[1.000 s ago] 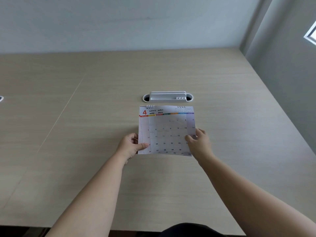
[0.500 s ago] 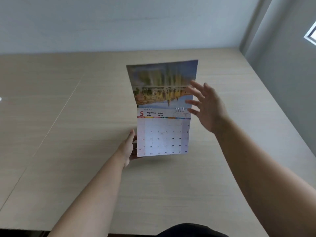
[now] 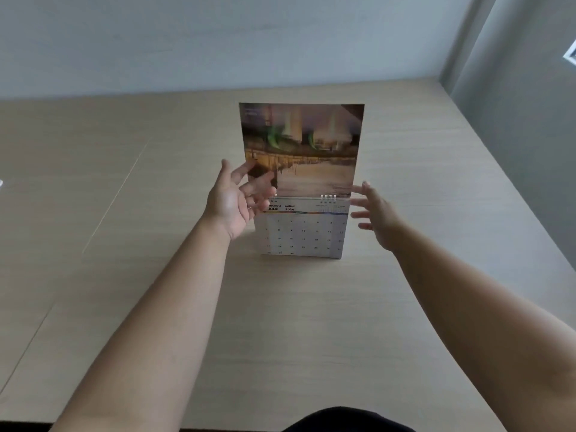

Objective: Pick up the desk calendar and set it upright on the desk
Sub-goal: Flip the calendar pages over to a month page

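The desk calendar (image 3: 304, 232) stands on the wooden desk (image 3: 280, 322) near its middle, showing a June page of dates. A flipped-up page with an upside-down photo (image 3: 308, 145) rises above its wire rings. My left hand (image 3: 237, 202) hovers at the calendar's left edge, fingers spread and blurred, overlapping the photo page's lower left corner; whether it touches is unclear. My right hand (image 3: 374, 216) is just off the right edge, fingers apart, holding nothing.
A grey wall runs along the desk's far edge, and another wall (image 3: 514, 120) closes the right side. A seam (image 3: 115, 198) crosses the desk on the left. A small white object (image 3: 1, 183) shows at the left frame edge.
The calendar went from lying flat in both hands to standing on the desk. Pages turned from April to May to June. Both hands let go and now hover beside it.
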Demonstrator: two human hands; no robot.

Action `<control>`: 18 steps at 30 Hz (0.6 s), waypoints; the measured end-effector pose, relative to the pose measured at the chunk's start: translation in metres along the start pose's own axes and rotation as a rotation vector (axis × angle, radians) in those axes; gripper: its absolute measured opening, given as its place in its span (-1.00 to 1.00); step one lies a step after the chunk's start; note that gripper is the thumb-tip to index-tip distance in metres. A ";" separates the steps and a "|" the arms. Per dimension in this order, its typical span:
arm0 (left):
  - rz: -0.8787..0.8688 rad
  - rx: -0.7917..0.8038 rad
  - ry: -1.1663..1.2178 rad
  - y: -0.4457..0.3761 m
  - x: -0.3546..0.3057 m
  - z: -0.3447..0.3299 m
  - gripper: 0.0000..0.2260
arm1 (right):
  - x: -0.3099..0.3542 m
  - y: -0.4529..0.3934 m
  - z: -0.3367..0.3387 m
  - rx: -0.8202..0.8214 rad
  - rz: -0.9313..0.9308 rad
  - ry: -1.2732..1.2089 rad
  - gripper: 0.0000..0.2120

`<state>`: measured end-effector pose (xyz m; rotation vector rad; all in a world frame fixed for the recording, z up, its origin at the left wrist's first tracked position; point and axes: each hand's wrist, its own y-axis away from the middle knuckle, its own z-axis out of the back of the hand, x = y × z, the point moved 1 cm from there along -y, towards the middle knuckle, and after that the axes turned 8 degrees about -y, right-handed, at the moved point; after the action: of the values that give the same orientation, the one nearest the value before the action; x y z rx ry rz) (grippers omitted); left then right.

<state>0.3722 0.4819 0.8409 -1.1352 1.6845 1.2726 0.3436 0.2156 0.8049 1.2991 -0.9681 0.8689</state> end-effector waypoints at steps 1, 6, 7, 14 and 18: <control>-0.009 -0.032 -0.055 -0.003 -0.002 -0.002 -0.44 | -0.003 -0.002 0.001 -0.009 -0.003 -0.006 -0.50; 0.004 -0.191 -0.273 -0.013 0.005 0.001 -0.51 | -0.017 -0.007 0.003 -0.037 -0.043 0.000 -0.56; 0.012 -0.214 -0.300 -0.013 0.008 0.003 -0.53 | -0.020 -0.007 0.003 -0.034 -0.057 0.026 -0.58; -0.003 -0.302 -0.458 -0.017 0.031 0.017 -0.57 | -0.019 -0.012 0.004 -0.054 -0.062 0.020 -0.69; 0.052 -0.336 -0.448 -0.018 0.040 0.016 -0.66 | -0.009 -0.017 -0.001 -0.078 -0.030 -0.044 -0.72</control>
<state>0.3757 0.4869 0.7950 -0.9013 1.2043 1.7400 0.3561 0.2155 0.7904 1.2675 -1.0056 0.7751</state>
